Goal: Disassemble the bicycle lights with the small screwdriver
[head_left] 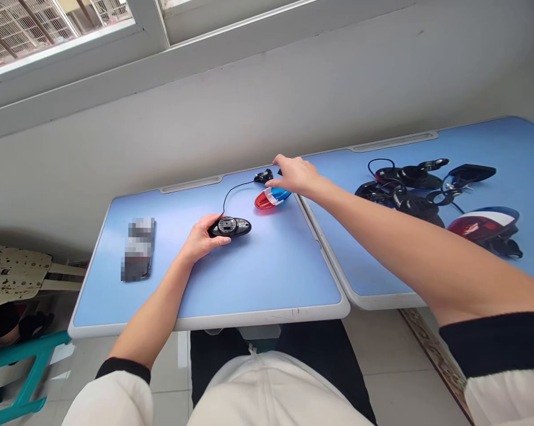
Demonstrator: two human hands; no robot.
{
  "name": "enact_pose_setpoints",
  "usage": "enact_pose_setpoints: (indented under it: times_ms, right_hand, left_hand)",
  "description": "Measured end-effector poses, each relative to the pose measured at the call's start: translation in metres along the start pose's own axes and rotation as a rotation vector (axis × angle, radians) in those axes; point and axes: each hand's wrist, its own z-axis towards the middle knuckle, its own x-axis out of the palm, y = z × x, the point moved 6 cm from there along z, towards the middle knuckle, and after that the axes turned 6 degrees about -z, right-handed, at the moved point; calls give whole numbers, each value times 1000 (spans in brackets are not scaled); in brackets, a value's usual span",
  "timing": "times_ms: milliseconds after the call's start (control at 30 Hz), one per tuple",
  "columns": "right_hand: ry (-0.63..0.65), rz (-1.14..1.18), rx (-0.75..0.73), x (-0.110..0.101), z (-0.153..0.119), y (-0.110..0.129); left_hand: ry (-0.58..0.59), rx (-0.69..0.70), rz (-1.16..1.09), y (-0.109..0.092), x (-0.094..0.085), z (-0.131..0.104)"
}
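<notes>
My left hand (203, 238) is wrapped round the left end of a black oval device base (239, 227) with a round ribbed disc on top, held at the left table. A thin black cable runs from it to a small black part (263, 176) near the table's back edge. My right hand (295, 173) is at the back, beside a red, white and blue shell (269, 199). Its thumb and fingers are apart, close to the shell's blue end and a small dark piece partly hidden by the fingers. Whether they touch is unclear.
Black parts with cables (411, 186) and another red, white and blue light (484, 225) lie on the right table (382, 278). A pixelated flat object (138, 248) lies at left. A teal stool (31, 378) stands on the floor at left.
</notes>
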Motion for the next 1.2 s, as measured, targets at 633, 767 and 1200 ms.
enact_pose_setpoints:
  times_ms: [633, 767, 1200]
  right_hand:
    - [125, 370, -220, 7, -18, 84]
    - [491, 1087, 90, 24, -75, 59]
    - [713, 1629, 318, 54, -127, 65]
  left_hand:
    - [-101, -123, -608, 29, -21, 2]
    - [-45, -82, -678, 27, -16, 5]
    - [-37, -57, -479, 23, -11, 7]
